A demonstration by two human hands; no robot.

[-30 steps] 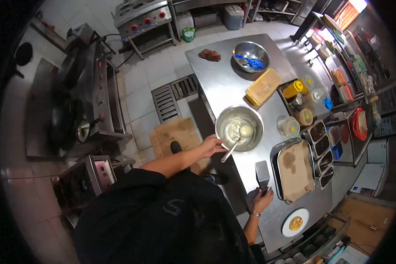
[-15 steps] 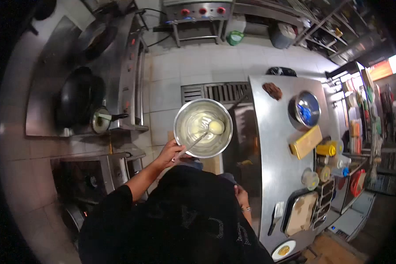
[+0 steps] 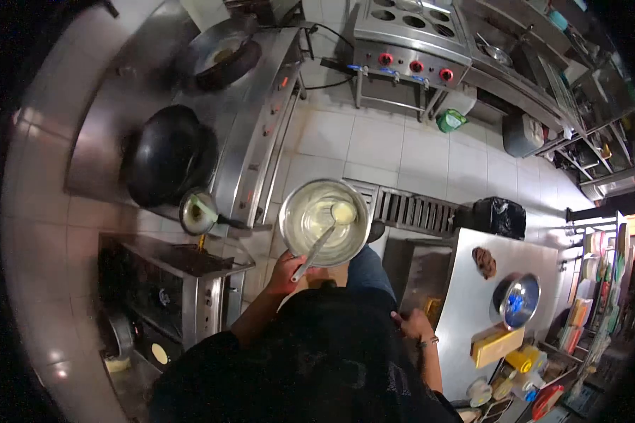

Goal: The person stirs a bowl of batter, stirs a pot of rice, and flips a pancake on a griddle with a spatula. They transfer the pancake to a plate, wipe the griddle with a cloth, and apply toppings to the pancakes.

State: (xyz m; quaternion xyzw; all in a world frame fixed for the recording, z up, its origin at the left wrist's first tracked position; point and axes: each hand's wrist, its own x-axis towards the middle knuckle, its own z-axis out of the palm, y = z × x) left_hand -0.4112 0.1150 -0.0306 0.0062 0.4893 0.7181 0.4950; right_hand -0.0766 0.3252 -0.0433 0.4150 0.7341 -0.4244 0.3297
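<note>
Left grip (image 3: 284, 273) pinching the steel bowl (image 3: 291, 218) at its near-left rim. Ladle (image 3: 320, 243) handle crosses the rim right at that hand, ladle head sits in the bowl with pale batter (image 3: 314, 224). Right grip (image 3: 416, 324) half-curled by the bench (image 3: 455, 310) edge; can't tell if it's on anything.

Vs 1 s ago: bowl was over the bench edge, right grip on a flat scraper. Now bowl's off the bench, above the floor in front of the torso, and right grip is away from the scraper. View has swung toward the stove (image 3: 254, 151); a pale round disc (image 3: 160, 354) now shows lower left.

Edges: bench side is right of the bowl, well apart. Stove front to its left, small pan (image 3: 197, 215) there with handle pointing at the bowl. Open tiled floor (image 3: 374, 141) ahead, drain grate (image 3: 416, 211) beyond bowl's far-right side.
</note>
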